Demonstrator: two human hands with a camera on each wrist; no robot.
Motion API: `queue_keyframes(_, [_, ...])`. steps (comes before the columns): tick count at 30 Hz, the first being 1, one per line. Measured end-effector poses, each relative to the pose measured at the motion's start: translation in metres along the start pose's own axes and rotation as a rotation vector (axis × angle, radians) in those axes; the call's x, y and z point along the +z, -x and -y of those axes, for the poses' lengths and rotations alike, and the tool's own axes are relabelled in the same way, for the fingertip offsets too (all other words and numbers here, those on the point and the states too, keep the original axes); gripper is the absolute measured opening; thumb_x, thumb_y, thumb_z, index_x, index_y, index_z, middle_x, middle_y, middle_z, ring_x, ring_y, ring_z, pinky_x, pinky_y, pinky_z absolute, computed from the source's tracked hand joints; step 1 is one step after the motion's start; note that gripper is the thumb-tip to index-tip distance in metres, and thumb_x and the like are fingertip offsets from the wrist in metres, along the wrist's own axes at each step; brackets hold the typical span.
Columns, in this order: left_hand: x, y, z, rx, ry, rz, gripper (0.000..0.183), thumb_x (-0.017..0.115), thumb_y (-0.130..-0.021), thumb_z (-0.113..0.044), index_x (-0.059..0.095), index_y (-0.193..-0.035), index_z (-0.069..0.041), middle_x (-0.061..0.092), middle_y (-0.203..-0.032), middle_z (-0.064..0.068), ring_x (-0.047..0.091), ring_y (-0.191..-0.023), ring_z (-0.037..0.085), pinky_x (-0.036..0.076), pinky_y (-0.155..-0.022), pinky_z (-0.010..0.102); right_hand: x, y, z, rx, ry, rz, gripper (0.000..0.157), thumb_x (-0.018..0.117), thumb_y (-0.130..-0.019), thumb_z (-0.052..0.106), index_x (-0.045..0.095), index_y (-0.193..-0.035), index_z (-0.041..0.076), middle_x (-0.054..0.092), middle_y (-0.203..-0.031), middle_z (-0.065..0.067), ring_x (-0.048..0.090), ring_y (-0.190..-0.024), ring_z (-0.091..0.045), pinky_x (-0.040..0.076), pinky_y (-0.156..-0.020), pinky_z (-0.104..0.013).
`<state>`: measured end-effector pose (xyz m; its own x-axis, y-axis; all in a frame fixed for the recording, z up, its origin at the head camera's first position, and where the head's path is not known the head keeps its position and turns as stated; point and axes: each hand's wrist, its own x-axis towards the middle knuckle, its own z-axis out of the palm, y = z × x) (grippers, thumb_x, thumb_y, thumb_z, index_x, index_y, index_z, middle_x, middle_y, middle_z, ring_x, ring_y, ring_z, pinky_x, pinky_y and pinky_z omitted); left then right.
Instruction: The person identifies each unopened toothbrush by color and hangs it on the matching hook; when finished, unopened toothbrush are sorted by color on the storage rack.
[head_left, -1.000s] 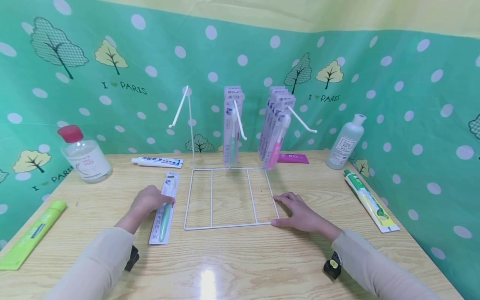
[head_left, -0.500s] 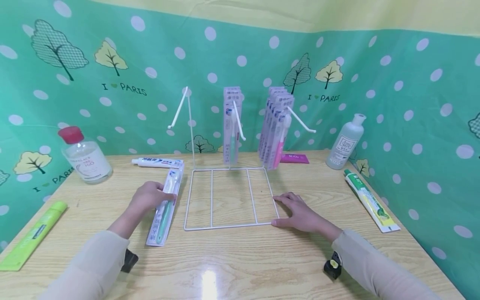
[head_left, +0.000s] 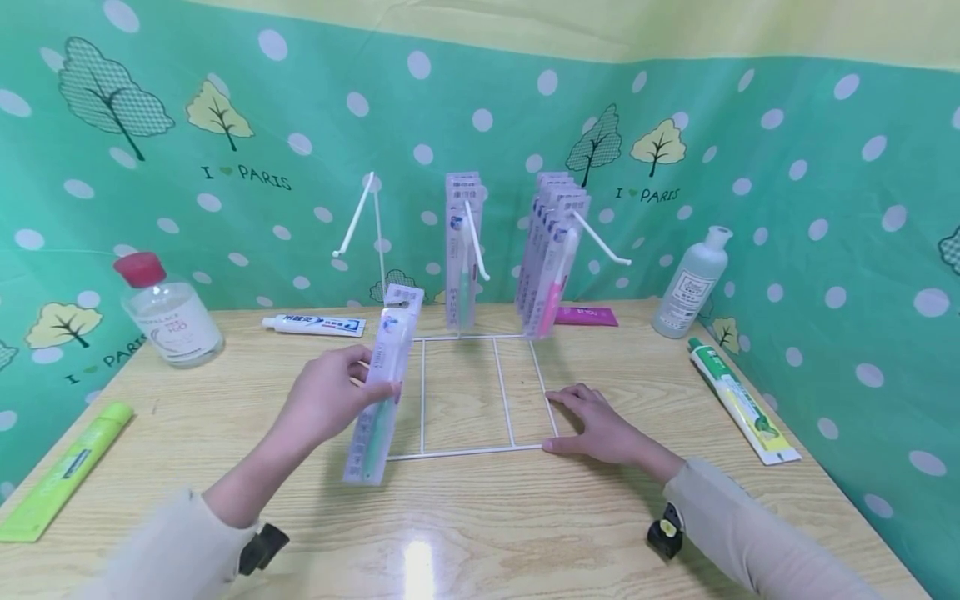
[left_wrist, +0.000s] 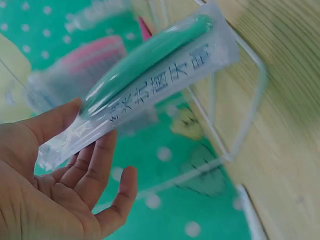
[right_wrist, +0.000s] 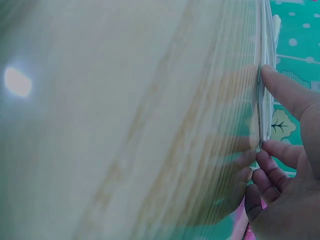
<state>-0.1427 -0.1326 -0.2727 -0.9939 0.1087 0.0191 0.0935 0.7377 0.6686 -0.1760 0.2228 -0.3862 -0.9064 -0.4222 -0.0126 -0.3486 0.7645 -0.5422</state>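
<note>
My left hand (head_left: 326,396) pinches a packaged toothbrush (head_left: 392,346) by its middle, thumb on the front and fingers behind. It is raised and tilted over the left side of a white wire rack (head_left: 465,453). In the left wrist view the green handle of the toothbrush (left_wrist: 150,60) shows through clear plastic. My right hand (head_left: 596,427) rests at the rack's front right corner, thumb and fingers spread along the base wire; the right wrist view has the fingertips touching the wire. The rack's left hook (head_left: 354,218) is bare. Packaged toothbrushes (head_left: 459,267) hang on the middle hook, more toothbrushes (head_left: 551,275) on the right.
Behind the left hand lies a white and blue toothpaste tube (head_left: 315,324). A red-capped bottle (head_left: 176,321) and a lime tube (head_left: 67,471) are at left. At right are a clear bottle (head_left: 692,287), a green and yellow tube (head_left: 742,402) and a magenta tube (head_left: 588,317).
My left hand has lifted the packaged toothbrush off the table and brought it right, over the rack's left side, turning it more upright. The right hand has stayed in place.
</note>
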Motion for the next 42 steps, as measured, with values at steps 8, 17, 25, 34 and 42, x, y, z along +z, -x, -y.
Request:
queue_keyframes(8, [0.014, 0.02, -0.038, 0.144, 0.137, -0.048, 0.037, 0.074, -0.075, -0.023, 0.063, -0.107, -0.009, 0.066, -0.087, 0.003, 0.063, -0.072, 0.014, 0.054, -0.064, 0.033, 0.0, -0.001, -0.002, -0.003, 0.012, -0.002, 0.081, 0.067, -0.072, 0.055, 0.041, -0.136, 0.013, 0.04, -0.128, -0.008, 0.034, -0.12, -0.028, 0.031, -0.099, -0.051])
queue_keyframes(17, [0.022, 0.026, -0.065, 0.272, 0.197, -0.088, 0.034, 0.075, -0.074, -0.022, 0.064, -0.106, -0.018, 0.067, -0.084, -0.006, 0.061, -0.071, 0.008, 0.053, -0.065, 0.031, 0.0, -0.001, -0.001, -0.002, 0.016, -0.001, 0.081, 0.067, -0.073, 0.056, 0.042, -0.136, 0.013, 0.04, -0.127, -0.008, 0.035, -0.12, -0.028, 0.031, -0.099, -0.051])
queue_keyframes(25, [0.021, 0.022, -0.082, 0.332, 0.268, -0.086, 0.033, 0.074, -0.075, -0.021, 0.064, -0.107, -0.02, 0.067, -0.085, -0.007, 0.062, -0.071, 0.007, 0.054, -0.067, 0.033, 0.0, -0.001, -0.001, 0.007, 0.02, -0.004, 0.081, 0.067, -0.072, 0.056, 0.042, -0.136, 0.013, 0.041, -0.128, -0.007, 0.035, -0.12, -0.028, 0.031, -0.1, -0.05])
queue_keyframes(34, [0.028, 0.016, -0.085, 0.279, 0.341, -0.054, 0.032, 0.073, -0.077, -0.018, 0.063, -0.107, -0.016, 0.068, -0.088, -0.004, 0.063, -0.072, 0.011, 0.054, -0.068, 0.033, 0.0, 0.0, 0.001, 0.012, 0.018, -0.004, 0.079, 0.067, -0.073, 0.054, 0.043, -0.135, 0.012, 0.041, -0.128, -0.008, 0.035, -0.12, -0.029, 0.031, -0.1, -0.051])
queue_keyframes(42, [0.035, -0.002, -0.076, 0.297, 0.348, -0.106, 0.033, 0.069, -0.081, -0.019, 0.062, -0.111, -0.009, 0.069, -0.089, 0.002, 0.063, -0.075, 0.013, 0.054, -0.069, 0.034, -0.001, 0.0, 0.001, 0.011, 0.016, 0.0, 0.079, 0.067, -0.073, 0.054, 0.042, -0.136, 0.013, 0.04, -0.128, -0.008, 0.034, -0.121, -0.029, 0.03, -0.1, -0.051])
